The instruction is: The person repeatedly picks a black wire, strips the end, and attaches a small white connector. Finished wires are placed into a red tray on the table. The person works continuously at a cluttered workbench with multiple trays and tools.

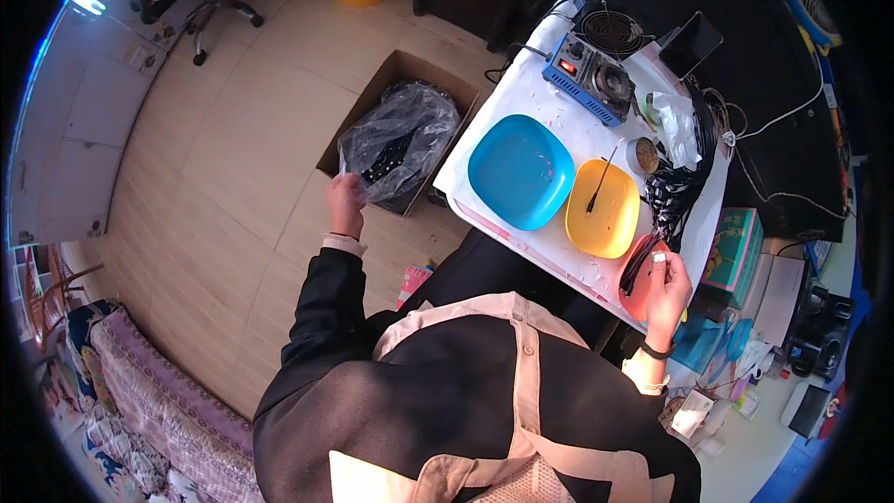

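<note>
At the open cardboard box [368, 112] on the floor, my left hand [346, 205] is closed on the edge of a clear plastic bag [424, 126]. Dark pieces with light spots show inside the bag. My right hand [669, 293] is over the right side of a red tray [638, 293], its fingers curled, with a white wrap at one fingertip. Whether it pinches anything is hidden. Beside those fingers, a bundle of dark cables [643, 261] runs into the red tray. A yellow tray [582, 233] holds one short black cable [592, 200] with a thin tip.
A blue tray [521, 172] stands on the white-covered table [466, 182]. Behind it are a blue box-shaped device [591, 79] with a lit red switch, a round tin [643, 156] and more black cables [684, 177]. A green box [733, 256] stands to the right.
</note>
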Tool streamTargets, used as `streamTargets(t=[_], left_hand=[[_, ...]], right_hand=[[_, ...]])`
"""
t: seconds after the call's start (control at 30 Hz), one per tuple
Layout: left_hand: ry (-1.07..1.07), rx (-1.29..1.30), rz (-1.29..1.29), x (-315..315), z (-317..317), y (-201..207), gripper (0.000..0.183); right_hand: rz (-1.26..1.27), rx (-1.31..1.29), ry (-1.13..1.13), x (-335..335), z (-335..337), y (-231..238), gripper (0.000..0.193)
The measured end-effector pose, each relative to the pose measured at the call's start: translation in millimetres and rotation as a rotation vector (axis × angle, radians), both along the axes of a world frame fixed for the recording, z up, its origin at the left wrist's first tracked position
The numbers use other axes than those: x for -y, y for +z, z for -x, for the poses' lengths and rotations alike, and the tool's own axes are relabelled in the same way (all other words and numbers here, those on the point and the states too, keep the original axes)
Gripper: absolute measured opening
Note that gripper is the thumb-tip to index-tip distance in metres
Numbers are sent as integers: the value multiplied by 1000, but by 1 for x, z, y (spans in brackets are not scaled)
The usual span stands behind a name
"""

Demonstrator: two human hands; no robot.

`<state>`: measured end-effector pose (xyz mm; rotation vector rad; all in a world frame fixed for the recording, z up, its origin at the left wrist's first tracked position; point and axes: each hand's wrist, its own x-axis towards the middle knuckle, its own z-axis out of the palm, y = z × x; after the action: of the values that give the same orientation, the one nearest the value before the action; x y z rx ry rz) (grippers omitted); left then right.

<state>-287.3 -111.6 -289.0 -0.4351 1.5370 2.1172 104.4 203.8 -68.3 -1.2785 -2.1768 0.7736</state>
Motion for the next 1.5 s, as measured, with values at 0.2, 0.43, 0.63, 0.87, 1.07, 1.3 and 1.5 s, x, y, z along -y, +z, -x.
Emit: streamTargets(t=[0.2,0.43,0.63,0.87,1.07,1.3,1.5], left_hand=[[-52,-587,613,-6,-22,31,17],[-346,-1341,715,-56,-11,18,6],[-1138,-1093,1654,-114,68,-138,15],[-916,-719,1811,-122,65,-190,22],[-1031,-712,1769,-126,67,-184,20],[-1166,-714,1596,-123,78,-164,20],[-1236,-542,1250,-106,104,-115,21]], right_hand=[[-144,-49,97,21,12,21,12],[-137,-1,119,38,21,40,8],[-294,101,200,43,15,49,8],[-398,187,-166,46,-47,88,7],[-266,226,-218,39,-47,85,8],[-332,302,-29,30,-33,69,5],[-207,277,15,29,-28,53,5]])
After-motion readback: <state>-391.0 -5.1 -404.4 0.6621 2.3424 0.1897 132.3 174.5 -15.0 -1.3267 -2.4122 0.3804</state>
